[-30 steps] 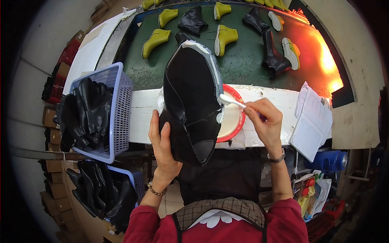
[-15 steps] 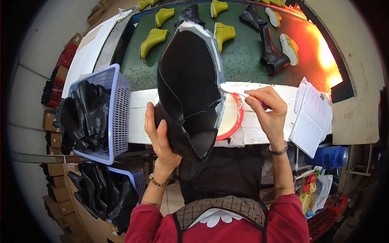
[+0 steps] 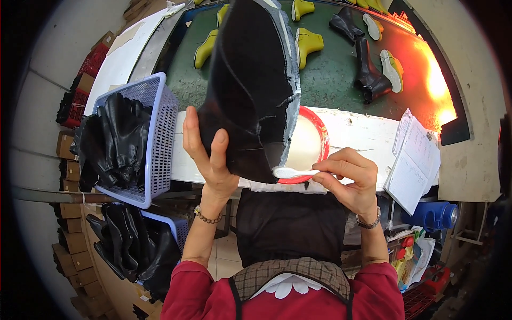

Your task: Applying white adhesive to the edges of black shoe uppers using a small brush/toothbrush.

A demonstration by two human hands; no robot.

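My left hand point(image 3: 213, 168) supports a black boot upper point(image 3: 248, 80) from its left side, fingers spread against it and the thumb hidden. The upper's lining faces up, and a whitish coated strip runs down its right edge. In a pinch, my right hand point(image 3: 352, 178) holds a white toothbrush-like brush point(image 3: 293, 173). The brush head touches the lower right corner of the upper. Just right of the upper, partly behind it, stands a red-rimmed bowl point(image 3: 323, 133) of creamy white liquid on the white worktop point(image 3: 362, 125).
Beyond the worktop, a green belt point(image 3: 186, 93) carries yellow-green shoe lasts point(image 3: 309, 47) and black boots point(image 3: 368, 69), with an orange glow at its right. A lilac basket point(image 3: 162, 128) of black uppers stands left. Papers point(image 3: 413, 165) and a blue flask point(image 3: 432, 215) are right.
The brush and my right hand have moved down along the upper's edge, from its middle to its lower corner. The upper has moved up and away, uncovering more of the bowl.
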